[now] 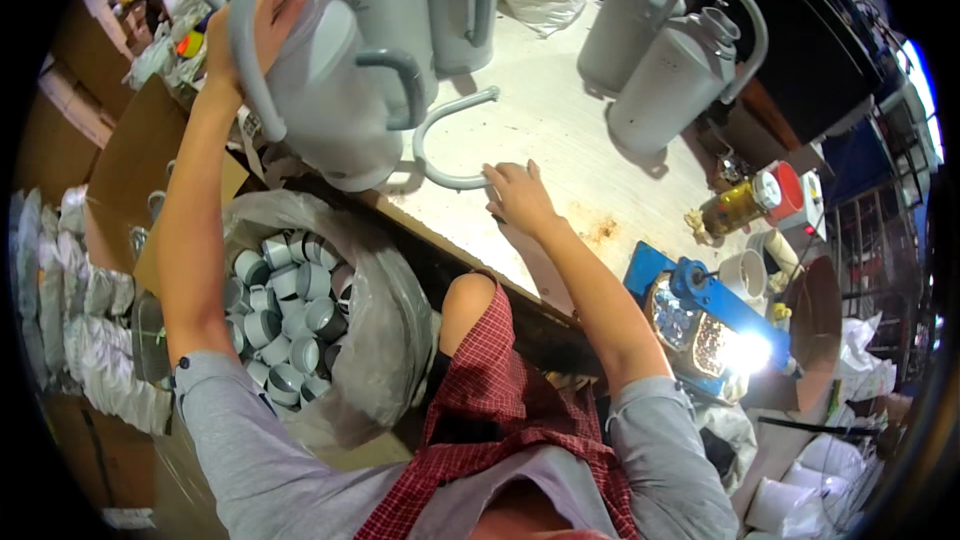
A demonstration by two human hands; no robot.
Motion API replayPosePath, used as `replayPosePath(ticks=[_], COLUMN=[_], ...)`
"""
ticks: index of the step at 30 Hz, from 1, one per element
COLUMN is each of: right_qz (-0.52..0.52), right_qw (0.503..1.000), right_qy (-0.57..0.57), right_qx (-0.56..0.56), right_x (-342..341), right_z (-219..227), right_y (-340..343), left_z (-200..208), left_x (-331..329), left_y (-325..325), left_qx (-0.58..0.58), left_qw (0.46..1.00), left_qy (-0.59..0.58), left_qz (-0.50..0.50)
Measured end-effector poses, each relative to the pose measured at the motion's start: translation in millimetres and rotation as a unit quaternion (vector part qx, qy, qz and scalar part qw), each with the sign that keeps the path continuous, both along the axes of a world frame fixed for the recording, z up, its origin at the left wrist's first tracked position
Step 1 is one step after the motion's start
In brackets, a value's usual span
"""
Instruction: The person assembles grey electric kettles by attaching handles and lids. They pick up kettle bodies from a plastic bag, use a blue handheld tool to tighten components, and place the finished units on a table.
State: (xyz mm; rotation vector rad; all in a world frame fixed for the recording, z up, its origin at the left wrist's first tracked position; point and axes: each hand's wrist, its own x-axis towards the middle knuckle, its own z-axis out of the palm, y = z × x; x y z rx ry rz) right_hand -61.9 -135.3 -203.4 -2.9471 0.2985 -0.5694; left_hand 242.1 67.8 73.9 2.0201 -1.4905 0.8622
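My left hand (262, 28) is closed around the top of a grey jug (335, 105) at the left edge of the table, under the jug's arched carrying handle (243, 40). This jug leans and has a side handle (402, 80). A loose, curved grey handle (424, 145) lies on the white table just right of it. At its near end is my right hand (524, 202), fingers apart and fingertips beside or touching the handle; contact is hard to tell. Whatever my left fingers cover at the neck is hidden.
More grey jugs stand behind (385, 15) and at the right (672, 85). Below the table's left edge, a plastic bag (385, 320) holds many grey cup-shaped parts. On the right are a jar (735, 208), a blue clamp-like tool (690, 280) and a bright lamp (748, 351).
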Motion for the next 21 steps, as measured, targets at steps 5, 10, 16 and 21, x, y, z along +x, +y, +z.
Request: replayPosePath(ticks=[5,10,16,21], right_qz=[0.003,-0.182,-0.024,-0.006], right_qw=[0.996,0.89,0.677,0.618], right_qy=[0.041,-0.161,-0.267,-0.221], right_qx=[0.081,0.386,0.686,0.755], right_x=[-54.6,-78.1,-80.2,-74.3], right_z=[22.1,85.1,124.7,130.5], right_y=[25.9,38.4,79.5,104.2], left_z=[-17.8,-14.0,-25.7,-167.2], left_x=[22.3,20.4,19.5,-95.0], left_y=[-26.5,-33.1,-3.8,75.5], left_qx=[0.008,-0.02,-0.316,-0.262], left_qw=[0.999,0.995,0.944,0.692], left_qy=[0.01,-0.075,-0.071,0.627], left_qz=[-0.036,-0.062,-0.065,-0.245])
